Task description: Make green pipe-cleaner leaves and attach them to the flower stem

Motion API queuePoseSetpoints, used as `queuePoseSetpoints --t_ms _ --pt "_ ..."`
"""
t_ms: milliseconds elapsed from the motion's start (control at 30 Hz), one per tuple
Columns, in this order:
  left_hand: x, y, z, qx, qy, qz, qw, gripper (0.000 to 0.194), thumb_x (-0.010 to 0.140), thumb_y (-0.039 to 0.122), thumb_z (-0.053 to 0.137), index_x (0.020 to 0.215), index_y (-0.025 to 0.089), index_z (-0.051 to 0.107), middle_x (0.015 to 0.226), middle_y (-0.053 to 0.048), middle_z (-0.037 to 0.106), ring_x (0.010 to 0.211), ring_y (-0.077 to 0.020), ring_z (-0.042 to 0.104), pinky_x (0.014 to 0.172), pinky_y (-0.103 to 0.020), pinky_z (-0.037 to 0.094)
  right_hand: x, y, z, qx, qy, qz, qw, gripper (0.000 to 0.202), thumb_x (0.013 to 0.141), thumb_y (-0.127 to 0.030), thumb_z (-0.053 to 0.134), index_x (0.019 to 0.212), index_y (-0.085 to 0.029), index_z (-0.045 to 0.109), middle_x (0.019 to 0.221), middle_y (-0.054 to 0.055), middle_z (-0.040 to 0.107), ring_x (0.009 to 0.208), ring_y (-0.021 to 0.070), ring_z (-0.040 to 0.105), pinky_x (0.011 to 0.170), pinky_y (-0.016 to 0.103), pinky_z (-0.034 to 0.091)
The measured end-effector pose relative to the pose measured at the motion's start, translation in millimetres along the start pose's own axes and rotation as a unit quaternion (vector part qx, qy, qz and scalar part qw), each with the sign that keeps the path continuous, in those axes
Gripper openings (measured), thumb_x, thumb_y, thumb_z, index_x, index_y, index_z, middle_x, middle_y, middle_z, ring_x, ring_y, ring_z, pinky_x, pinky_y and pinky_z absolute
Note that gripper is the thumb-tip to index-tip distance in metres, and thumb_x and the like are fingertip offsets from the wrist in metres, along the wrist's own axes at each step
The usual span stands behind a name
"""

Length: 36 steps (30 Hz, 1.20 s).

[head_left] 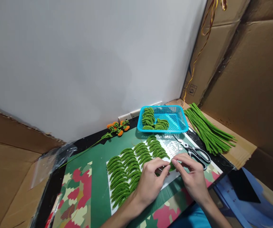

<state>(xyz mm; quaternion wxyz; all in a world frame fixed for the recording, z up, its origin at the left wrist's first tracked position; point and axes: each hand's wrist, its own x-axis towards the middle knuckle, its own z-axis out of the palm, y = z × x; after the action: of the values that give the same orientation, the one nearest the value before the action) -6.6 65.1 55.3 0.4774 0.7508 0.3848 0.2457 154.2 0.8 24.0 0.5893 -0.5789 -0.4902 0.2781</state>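
Observation:
My left hand is closed in a pinch, thumb against forefinger, on a short piece of green pipe cleaner. The fingertips of my right hand pinch the same piece from the other side. Most of it is hidden by my fingers, so its exact shape cannot be made out. Beneath and left of my hands, rows of curved green pipe cleaner loops lie on a white sheet. Black-handled scissors rest just beyond my right hand, blades pointing toward the basket.
A blue basket holding more green loops stands at the back. Long green pipe cleaners lie bunched to its right. An orange-flowered stem and a clear plastic bag lie at left. Cardboard walls the right side.

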Motion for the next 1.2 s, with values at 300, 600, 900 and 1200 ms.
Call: queuePoseSetpoints --t_ms 300,600,900,1200 --pt "-0.8 -12.7 7.5 -0.109 0.015 -0.046 0.993 0.025 0.094 0.042 0.075 0.105 0.02 0.082 0.094 -0.008 0.077 0.066 -0.0185 0.073 0.064 -0.027 0.055 -3.7 4.3 -3.3 -0.018 0.036 -0.023 0.999 0.011 0.1 -0.028 0.071 0.094 -0.022 0.078 0.092 0.007 0.074 0.089 0.0228 0.069 0.071 0.031 0.054" --pt "-6.9 -10.3 13.9 -0.269 0.042 -0.103 0.957 0.035 0.082 0.05 0.086 0.095 0.018 0.082 0.067 -0.005 0.075 0.049 -0.0199 0.071 0.05 -0.029 0.059 -8.0 1.0 -6.4 -0.065 0.043 -0.151 0.985 0.013 0.095 -0.01 0.069 0.094 -0.023 0.069 0.089 0.005 0.069 0.085 0.0222 0.067 0.077 0.036 0.054" --pt "-0.7 -3.9 16.0 -0.358 0.039 -0.132 0.924 0.041 0.075 0.05 0.092 0.086 0.014 0.075 0.058 -0.005 0.072 0.047 -0.022 0.072 0.042 -0.025 0.055 -9.4 -0.1 -9.3 -0.091 -0.014 -0.204 0.975 0.019 0.092 -0.004 0.066 0.099 -0.021 0.068 0.088 0.006 0.066 0.065 0.0163 0.063 0.053 0.028 0.049" --pt "-2.2 -10.6 17.3 -0.384 -0.028 -0.127 0.914 0.044 0.078 0.047 0.091 0.097 0.012 0.073 0.068 -0.005 0.073 0.052 -0.0211 0.075 0.042 -0.021 0.055 -12.7 9.5 -15.1 -0.11 -0.006 -0.215 0.97 0.022 0.092 -0.002 0.067 0.099 -0.022 0.065 0.093 0.005 0.064 0.067 0.0142 0.063 0.053 0.025 0.051"
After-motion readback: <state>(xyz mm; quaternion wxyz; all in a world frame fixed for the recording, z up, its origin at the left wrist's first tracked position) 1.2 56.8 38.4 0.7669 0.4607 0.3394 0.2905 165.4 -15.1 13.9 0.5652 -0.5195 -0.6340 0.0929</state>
